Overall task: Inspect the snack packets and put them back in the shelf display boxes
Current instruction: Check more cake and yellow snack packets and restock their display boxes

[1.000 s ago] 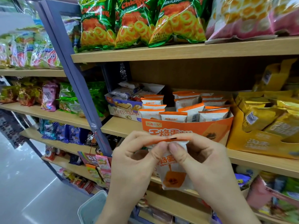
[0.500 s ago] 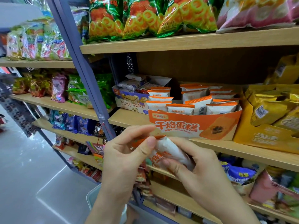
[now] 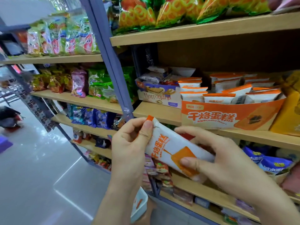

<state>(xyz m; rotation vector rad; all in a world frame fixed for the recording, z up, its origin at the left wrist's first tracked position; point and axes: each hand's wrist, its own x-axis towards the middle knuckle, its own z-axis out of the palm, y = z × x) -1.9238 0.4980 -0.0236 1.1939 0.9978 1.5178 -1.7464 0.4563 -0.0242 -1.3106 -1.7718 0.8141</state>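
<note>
A white and orange snack packet (image 3: 172, 146) lies tilted between both hands, printed face toward me, in front of the shelf edge. My left hand (image 3: 129, 146) pinches its upper orange end with thumb and fingers. My right hand (image 3: 219, 161) grips its lower end, thumb on the orange picture, fingers behind. Just above and to the right, an orange display box (image 3: 227, 116) on the wooden shelf (image 3: 155, 111) holds several matching packets (image 3: 219, 97) standing upright.
A purple wafer box (image 3: 159, 96) stands left of the orange box, a yellow display box (image 3: 285, 117) to its right. A blue upright post (image 3: 112, 62) divides the shelving. A pale plastic basket (image 3: 139, 205) sits below my hands. Open aisle floor lies to the left.
The packet has been turned from a bunched, end-on hold to a flat diagonal with its printed face up. My hands moved apart along it. The view shifted closer and rightward.
</note>
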